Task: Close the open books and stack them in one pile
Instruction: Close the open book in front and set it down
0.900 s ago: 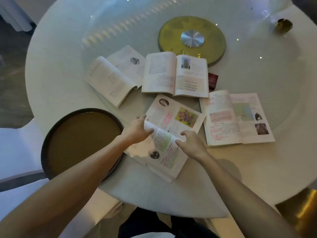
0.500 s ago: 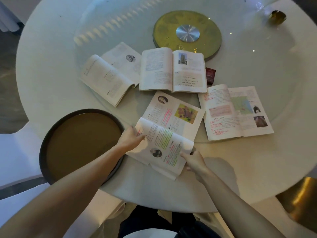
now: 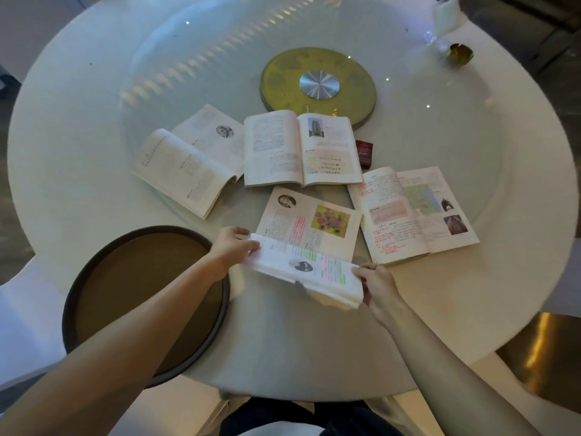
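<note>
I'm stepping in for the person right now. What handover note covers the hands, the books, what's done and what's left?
Left hand and right hand each grip an end of the near half of the sunflower-page book, raised and folding toward shut.
Three other books lie open on the table: left book, middle book, right book.
Done: nothing closed, no pile.
Left: finish this fold, close the other three, stack all four.

A round white table with a glass top (image 3: 471, 309) fills the room; dark grey floor (image 3: 12, 234) beside it, light reflections on its far glass.
</note>
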Demonstrator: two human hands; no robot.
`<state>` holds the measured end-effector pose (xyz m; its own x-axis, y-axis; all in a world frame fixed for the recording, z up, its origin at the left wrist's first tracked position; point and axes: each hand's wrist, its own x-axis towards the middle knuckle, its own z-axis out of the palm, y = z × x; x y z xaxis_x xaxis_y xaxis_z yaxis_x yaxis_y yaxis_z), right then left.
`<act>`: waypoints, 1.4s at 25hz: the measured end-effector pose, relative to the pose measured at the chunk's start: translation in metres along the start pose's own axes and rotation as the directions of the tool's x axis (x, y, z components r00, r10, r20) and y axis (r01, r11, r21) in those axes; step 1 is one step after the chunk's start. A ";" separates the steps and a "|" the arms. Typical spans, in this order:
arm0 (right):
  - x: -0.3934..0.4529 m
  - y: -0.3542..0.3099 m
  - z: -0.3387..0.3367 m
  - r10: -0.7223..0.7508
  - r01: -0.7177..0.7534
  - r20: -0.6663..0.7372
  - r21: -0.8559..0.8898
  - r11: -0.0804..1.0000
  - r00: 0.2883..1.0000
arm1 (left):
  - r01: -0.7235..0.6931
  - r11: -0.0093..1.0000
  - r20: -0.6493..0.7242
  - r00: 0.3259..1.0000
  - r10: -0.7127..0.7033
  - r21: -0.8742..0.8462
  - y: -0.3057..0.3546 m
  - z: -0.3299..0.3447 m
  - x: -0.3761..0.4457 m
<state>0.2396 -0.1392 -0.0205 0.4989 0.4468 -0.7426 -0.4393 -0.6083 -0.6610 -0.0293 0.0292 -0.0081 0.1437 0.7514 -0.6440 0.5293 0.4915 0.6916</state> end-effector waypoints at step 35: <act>0.120 -0.064 0.037 -0.206 0.416 0.394 -0.906 0.077 0.896 | 0.203 0.917 -0.256 0.919 -0.299 -0.343 -0.003 0.107 0.027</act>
<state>0.2998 -0.0230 -0.0710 0.2431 0.7838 -0.5714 0.8508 -0.4552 -0.2624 0.0622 0.0013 -0.0628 -0.2401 0.6565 -0.7151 0.2283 0.7542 0.6157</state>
